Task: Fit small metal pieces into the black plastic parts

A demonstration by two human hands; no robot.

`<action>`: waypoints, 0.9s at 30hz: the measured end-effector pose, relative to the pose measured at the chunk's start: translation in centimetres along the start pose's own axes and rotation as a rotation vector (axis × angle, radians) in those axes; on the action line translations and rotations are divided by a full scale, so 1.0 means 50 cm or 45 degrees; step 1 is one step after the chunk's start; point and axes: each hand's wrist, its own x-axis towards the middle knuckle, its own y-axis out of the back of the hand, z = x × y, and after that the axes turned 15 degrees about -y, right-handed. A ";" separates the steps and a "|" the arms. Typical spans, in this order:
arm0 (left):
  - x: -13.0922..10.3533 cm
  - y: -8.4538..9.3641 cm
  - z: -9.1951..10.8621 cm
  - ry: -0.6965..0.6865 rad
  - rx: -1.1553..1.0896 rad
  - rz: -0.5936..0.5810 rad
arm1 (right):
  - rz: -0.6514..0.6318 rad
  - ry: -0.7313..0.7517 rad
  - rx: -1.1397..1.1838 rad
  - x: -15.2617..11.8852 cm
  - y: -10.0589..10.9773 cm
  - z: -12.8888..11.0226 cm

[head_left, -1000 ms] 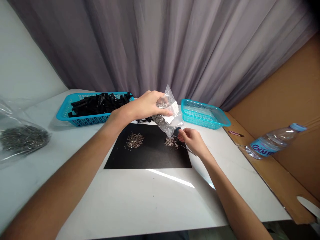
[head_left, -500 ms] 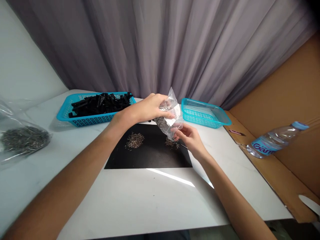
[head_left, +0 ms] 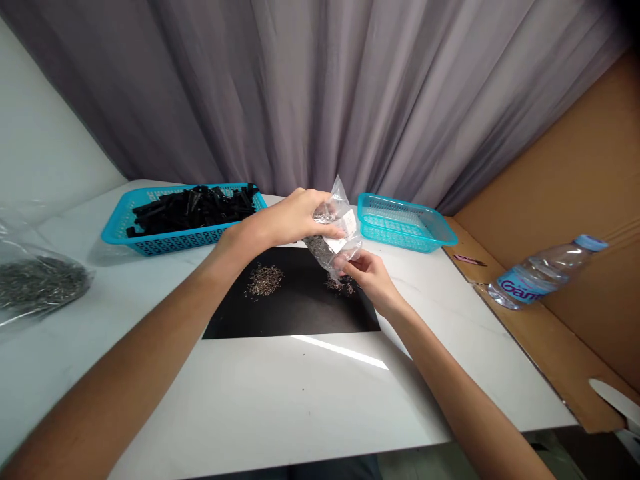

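Observation:
My left hand (head_left: 305,217) grips the upper part of a clear plastic bag (head_left: 320,248) that holds small metal pieces, probably screws, and bears a white label. Lower down, my right hand (head_left: 367,275) pinches the bag's bottom corner. The bag is tilted above a black mat (head_left: 295,317). On the mat's left part lies a pile of small screws (head_left: 266,281). A smaller pile of dark screws (head_left: 341,286) sits below the bag, partly hidden by it and my right hand.
A blue basket (head_left: 120,230) full of black parts stands back left, and another blue basket (head_left: 440,241) back right. At the left edge is a large clear bag of metal pieces (head_left: 45,283). A water bottle (head_left: 530,280) and a pink cutter (head_left: 467,259) lie right, on cardboard (head_left: 545,340).
The view has shifted slightly, so most things sit a little further left. My right fingers have closed in on the bag's lower corner; the left hand keeps its hold.

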 end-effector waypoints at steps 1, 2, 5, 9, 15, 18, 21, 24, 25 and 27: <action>0.000 0.000 0.000 -0.003 -0.004 0.002 | -0.014 -0.012 0.000 0.001 0.005 -0.002; 0.000 0.000 0.001 -0.009 -0.007 0.006 | -0.025 -0.022 -0.001 0.001 0.009 -0.003; -0.001 -0.001 0.001 -0.028 -0.015 0.019 | -0.063 -0.031 -0.050 0.001 0.017 -0.003; -0.003 -0.001 -0.002 -0.005 0.000 0.053 | -0.052 -0.003 -0.220 0.005 0.022 0.004; -0.004 -0.001 -0.004 0.005 0.001 0.049 | -0.051 0.089 -0.398 0.007 0.026 0.005; -0.003 0.000 -0.003 0.007 -0.006 0.053 | 0.015 0.092 -0.366 0.004 0.025 0.004; -0.002 -0.001 -0.003 0.004 -0.021 0.059 | 0.029 0.092 -0.337 0.002 0.022 0.006; 0.000 0.000 -0.003 0.000 -0.001 0.049 | -0.003 0.091 -0.391 0.003 0.018 0.011; 0.000 0.000 -0.003 -0.003 0.012 0.045 | -0.003 0.087 -0.409 0.004 0.017 0.013; 0.001 0.000 -0.004 -0.011 0.025 0.045 | 0.001 0.081 -0.431 0.005 0.017 0.014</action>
